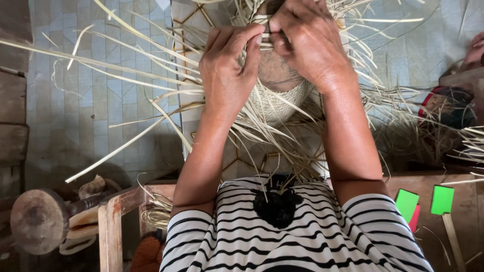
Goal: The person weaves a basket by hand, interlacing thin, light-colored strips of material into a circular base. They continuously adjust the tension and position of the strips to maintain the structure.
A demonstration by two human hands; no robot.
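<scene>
A half-woven straw basket (pixel 276 103) sits over a rounded brown mould (pixel 275 70) in front of me, with long pale straw strips (pixel 126 68) fanning out on all sides. My left hand (pixel 227 70) pinches a strip at the weave's upper edge with thumb and fingers. My right hand (pixel 307 40) grips strips at the same spot, right against the left fingertips. Both forearms reach out over my striped shirt.
A wooden stool frame (pixel 113 221) and a round wooden mallet-like tool (pixel 38 219) lie at the lower left. Green paddle-shaped cards (pixel 426 201) rest on a wooden surface at lower right. Another person's foot (pixel 474 50) shows at the right edge. Tiled floor lies beneath.
</scene>
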